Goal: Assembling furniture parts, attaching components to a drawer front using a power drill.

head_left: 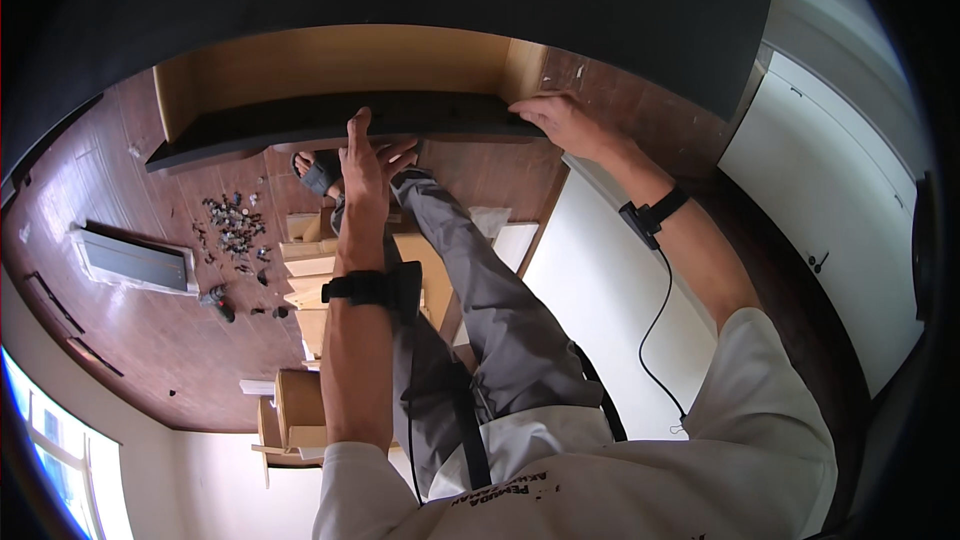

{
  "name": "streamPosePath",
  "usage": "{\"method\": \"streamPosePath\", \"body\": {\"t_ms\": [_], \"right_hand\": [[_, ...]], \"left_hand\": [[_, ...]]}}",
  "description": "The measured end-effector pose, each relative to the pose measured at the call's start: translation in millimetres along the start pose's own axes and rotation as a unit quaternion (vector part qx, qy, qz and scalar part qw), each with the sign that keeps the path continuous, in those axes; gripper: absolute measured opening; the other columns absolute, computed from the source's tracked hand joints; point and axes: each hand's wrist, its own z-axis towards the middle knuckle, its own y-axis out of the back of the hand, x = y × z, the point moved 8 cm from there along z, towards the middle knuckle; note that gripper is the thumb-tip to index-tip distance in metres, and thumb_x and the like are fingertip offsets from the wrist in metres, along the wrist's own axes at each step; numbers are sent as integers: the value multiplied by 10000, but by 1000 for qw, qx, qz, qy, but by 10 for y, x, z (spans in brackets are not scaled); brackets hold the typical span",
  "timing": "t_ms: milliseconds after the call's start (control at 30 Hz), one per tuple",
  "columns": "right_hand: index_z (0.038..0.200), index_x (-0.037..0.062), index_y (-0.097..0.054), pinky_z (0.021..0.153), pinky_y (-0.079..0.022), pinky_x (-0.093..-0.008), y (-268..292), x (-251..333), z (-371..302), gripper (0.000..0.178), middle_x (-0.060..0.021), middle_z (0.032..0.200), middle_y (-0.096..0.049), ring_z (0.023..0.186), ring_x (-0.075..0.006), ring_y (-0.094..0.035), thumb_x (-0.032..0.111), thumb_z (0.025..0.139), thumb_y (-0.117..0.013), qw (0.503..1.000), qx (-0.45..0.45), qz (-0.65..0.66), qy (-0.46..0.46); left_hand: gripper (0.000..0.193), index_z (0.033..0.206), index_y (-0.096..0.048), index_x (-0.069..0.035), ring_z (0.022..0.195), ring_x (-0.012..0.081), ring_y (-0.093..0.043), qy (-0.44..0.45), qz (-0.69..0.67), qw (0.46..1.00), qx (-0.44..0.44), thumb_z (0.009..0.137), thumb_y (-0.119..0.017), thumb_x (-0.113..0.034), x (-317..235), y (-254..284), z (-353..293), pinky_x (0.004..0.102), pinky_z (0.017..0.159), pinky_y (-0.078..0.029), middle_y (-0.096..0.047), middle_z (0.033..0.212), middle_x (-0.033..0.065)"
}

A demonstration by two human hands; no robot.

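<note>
Two hands meet one long dark board [300,125] that runs across the upper middle of the frame, from the upper left toward the centre right. The left hand [365,165] sits near the centre, fingers stretched flat and pointing up, its fingertips pressed against the board's lower edge; the hand is spread wide, gripping nothing. The right hand [565,123] lies just right of centre, palm down on the board's right end, fingers loosely curved over the edge rather than clenched. Both wrists carry a black band, and a thin black cable [655,315] trails down from the right one. Behind the board stands a light wooden panel [340,65], touching it along its length. Below the hands, a leg in grey trousers [490,310] runs down the middle of the frame, with a sandalled foot [318,173] showing just left of the left hand. On the dark wooden floor [130,340] at the left lie a scatter of small screws and fittings [235,230], a long white box [135,260], and a stack of pale wooden pieces [310,270] near the centre. A white panel [600,300] fills the right of centre.
</note>
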Motion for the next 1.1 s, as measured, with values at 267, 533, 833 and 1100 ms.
{"method": "streamPosePath", "body": {"t_ms": [267,533,833,1100], "right_hand": [[1075,41,-672,839,-527,-383,-204,-118,160,204,-133,1036,-678,964,-295,-648,113,919,-564,991,86,-82,55],[1055,45,-673,819,-523,-382,-190,-211,132,189,-144,968,-689,912,-295,-657,77,910,-555,998,22,21,-50],[1019,32,-686,807,-513,-361,-157,-76,19,189,-142,948,-673,910,-282,-637,121,888,-583,998,-10,-17,61],[928,58,-729,748,-532,-361,-132,-188,174,172,-129,870,-699,802,-273,-668,148,828,-621,999,-7,32,-37]], "left_hand": [[704,1430,-271,-124,929,341,-673,-8,8,1000,20,910,-496,-543,-28,-15,38,381,758,-580,-438,1294,240],[750,1439,-315,-116,888,333,-685,-18,5,999,27,879,-534,-565,-23,-28,37,348,720,-581,-449,1242,245],[724,1422,-341,-108,900,324,-686,10,16,1000,20,890,-516,-567,29,37,77,346,733,-577,-459,1243,224],[748,1441,-313,-109,902,323,-685,1,17,1000,27,889,-514,-572,15,-1,70,343,735,-571,-465,1232,237]]}}
